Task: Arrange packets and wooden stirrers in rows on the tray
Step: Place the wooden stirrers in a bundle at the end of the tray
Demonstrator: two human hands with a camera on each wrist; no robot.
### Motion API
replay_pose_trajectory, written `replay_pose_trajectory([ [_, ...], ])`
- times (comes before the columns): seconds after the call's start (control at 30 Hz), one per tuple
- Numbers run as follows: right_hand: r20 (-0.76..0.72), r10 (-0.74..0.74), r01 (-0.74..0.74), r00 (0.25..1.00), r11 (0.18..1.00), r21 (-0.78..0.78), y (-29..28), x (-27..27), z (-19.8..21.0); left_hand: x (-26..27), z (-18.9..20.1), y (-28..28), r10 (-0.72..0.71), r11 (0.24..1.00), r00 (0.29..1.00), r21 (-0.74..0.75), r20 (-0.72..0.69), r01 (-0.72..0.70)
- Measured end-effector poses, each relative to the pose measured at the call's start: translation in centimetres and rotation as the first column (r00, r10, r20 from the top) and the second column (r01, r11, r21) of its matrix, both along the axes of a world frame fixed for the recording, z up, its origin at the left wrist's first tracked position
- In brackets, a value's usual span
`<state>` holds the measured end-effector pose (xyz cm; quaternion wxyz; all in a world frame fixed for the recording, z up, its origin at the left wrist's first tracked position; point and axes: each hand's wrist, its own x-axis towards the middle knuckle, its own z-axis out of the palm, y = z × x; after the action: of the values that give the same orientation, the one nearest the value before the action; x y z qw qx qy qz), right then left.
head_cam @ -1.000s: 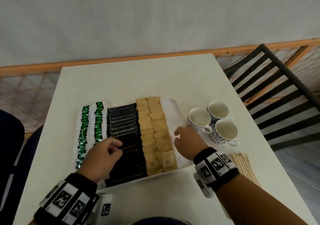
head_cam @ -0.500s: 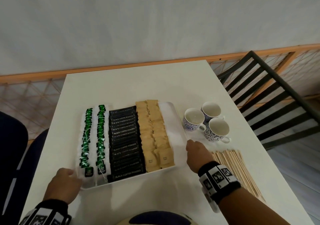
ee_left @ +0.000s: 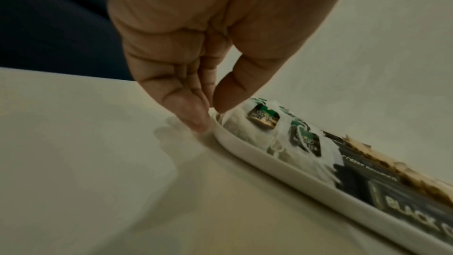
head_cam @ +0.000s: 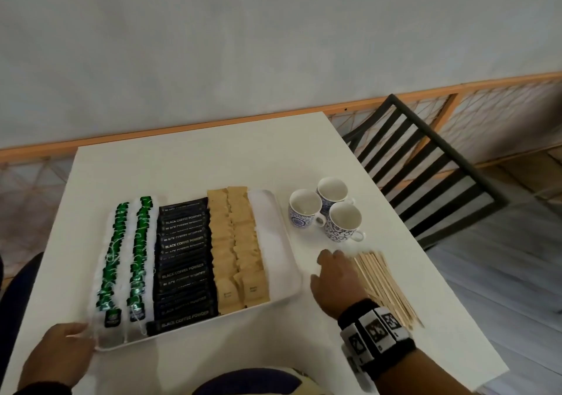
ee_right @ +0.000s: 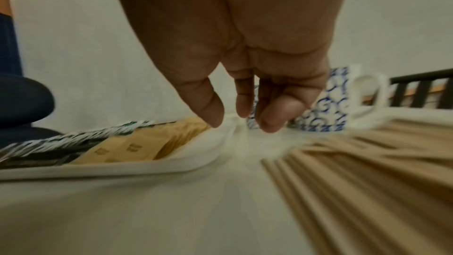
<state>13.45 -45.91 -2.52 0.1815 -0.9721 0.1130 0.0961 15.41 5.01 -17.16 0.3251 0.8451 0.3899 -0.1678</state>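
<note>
A white tray [head_cam: 275, 236] on the white table holds two rows of green tea bags [head_cam: 121, 258], a row of black coffee packets [head_cam: 182, 261] and two rows of brown packets [head_cam: 237, 248]. The strip along its right side is bare. My left hand [head_cam: 57, 355] pinches the tray's rim [ee_left: 269, 164] at the near left corner, thumb above and fingers [ee_left: 196, 119] outside. My right hand [head_cam: 334, 279] hovers over the table between the tray and a pile of wooden stirrers [head_cam: 386, 288]. Its fingers [ee_right: 269, 119] hang loosely curled and hold nothing.
Three blue-patterned white cups [head_cam: 325, 212] stand close together beyond the stirrers, right of the tray. A black slatted chair [head_cam: 425, 181] is at the table's right side. The table's [head_cam: 197, 163] far half is bare.
My left hand left the black packets and took hold of the tray's near left corner. My right hand came off the tray and moved right, beside the stirrers.
</note>
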Motion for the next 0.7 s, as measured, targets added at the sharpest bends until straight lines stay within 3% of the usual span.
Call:
replay_pose_trajectory([
  [0.1, -0.012, -0.195, 0.191, 0.981, 0.969, -0.154, -3.6, -0.6, 0.6, 0.3, -2.2, 1.4, 0.006, 0.999, 0.999, 0.035, 0.034, -0.007],
  [0.23, -0.214, -0.297, 0.239, 0.931, 0.936, -0.259, -6.7, -1.5, 0.4, -1.1, 5.7, -5.1, -0.038, 0.996, 0.991, 0.08, 0.129, 0.028],
  [0.37, -0.23, -0.321, 0.282, 0.919, 0.941, -0.19, -7.1, -2.4, -1.3, -2.1, 10.5, -9.6, -0.101, 0.992, 0.981, 0.097, 0.168, 0.086],
  [0.7, -0.179, -0.309, 0.309, 0.934, 0.951, -0.033, -7.9, -2.3, -2.4, -3.4, 13.7, -12.6, -0.154, 0.988, 0.979, 0.042, 0.131, 0.149],
])
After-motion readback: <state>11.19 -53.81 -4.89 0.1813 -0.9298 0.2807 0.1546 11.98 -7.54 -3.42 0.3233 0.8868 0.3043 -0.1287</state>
